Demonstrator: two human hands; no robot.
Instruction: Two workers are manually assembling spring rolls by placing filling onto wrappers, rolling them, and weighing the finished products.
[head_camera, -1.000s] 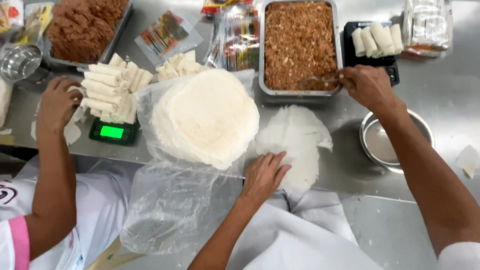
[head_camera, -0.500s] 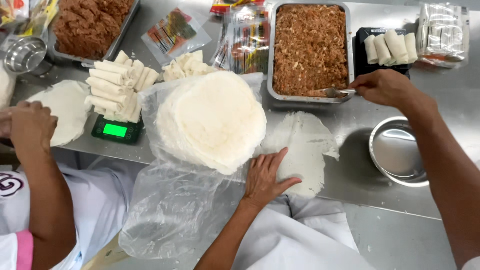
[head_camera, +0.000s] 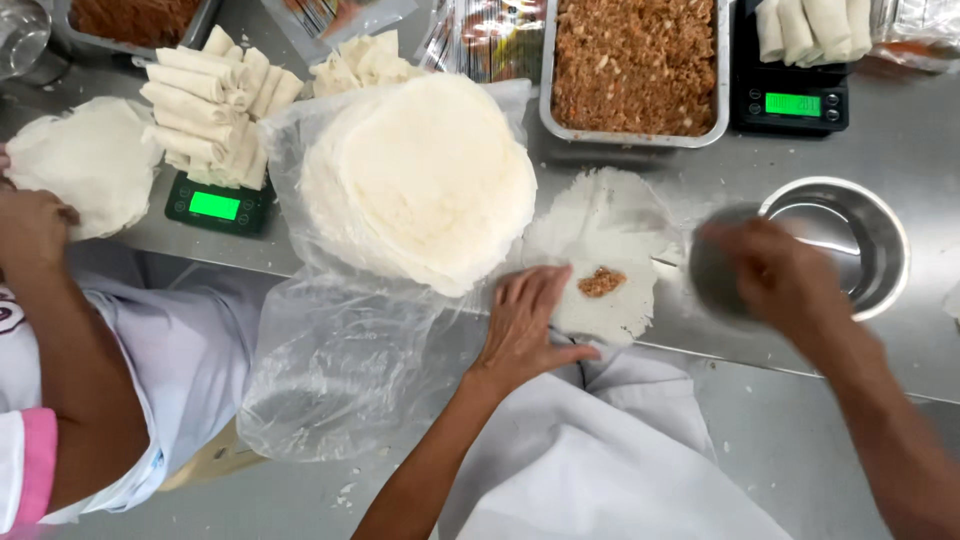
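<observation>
A thin white round wrapper (head_camera: 607, 222) lies flat on the steel counter (head_camera: 900, 130) with a small brown dollop of filling (head_camera: 601, 282) near its front edge. My left hand (head_camera: 527, 322) rests flat on the wrapper's left front edge, fingers spread, just left of the filling. My right hand (head_camera: 775, 278) is blurred with motion, right of the wrapper and over the left rim of a steel bowl (head_camera: 868, 232). Whether it holds anything cannot be made out. A stack of round wrappers (head_camera: 420, 180) sits in an open clear plastic bag, left of my left hand.
A steel tray of brown filling (head_camera: 635, 65) stands behind the wrapper. Right of it is a black scale (head_camera: 792, 103) bearing rolls. At left, a co-worker's hand (head_camera: 32, 225) is beside another wrapper (head_camera: 85, 165), with a scale (head_camera: 215, 205) piled with finished rolls (head_camera: 205, 95).
My right hand left the filling tray and swung down to the right over the bowl. A dollop of filling now lies on the wrapper. My left hand stays on the wrapper.
</observation>
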